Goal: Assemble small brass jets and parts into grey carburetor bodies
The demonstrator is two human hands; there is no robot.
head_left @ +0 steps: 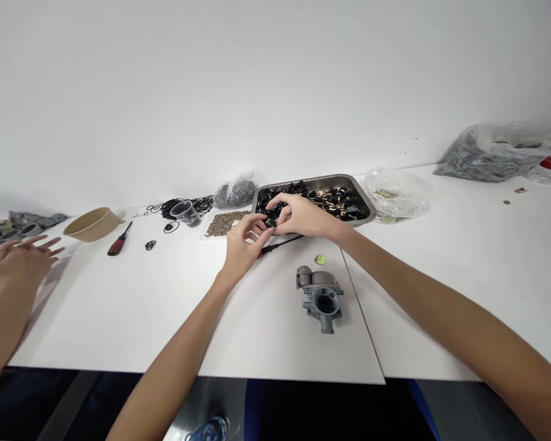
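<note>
My left hand (247, 242) and my right hand (297, 215) meet at the front left corner of a metal tray (365, 202). Fingers of both are pinched around a small black part (270, 223), partly hidden by them. Black and brass-coloured parts (337, 199) fill the tray. Just below my hands lies a screwdriver (282, 244) with a red and black handle. A grey metal carburetor body (324, 297) rests on the white table, its round opening facing me. Between it and the tray is a small yellow-green disc (320, 260).
Left of the tray are brass pieces (224, 224), a bag of dark bits (236, 193), a plastic cup (187, 214), black rings (150, 245), another screwdriver (118, 244) and a tan bowl (93, 225). Another person's hands (21, 260) are far left. Plastic bags (397, 195) (487, 153) lie right.
</note>
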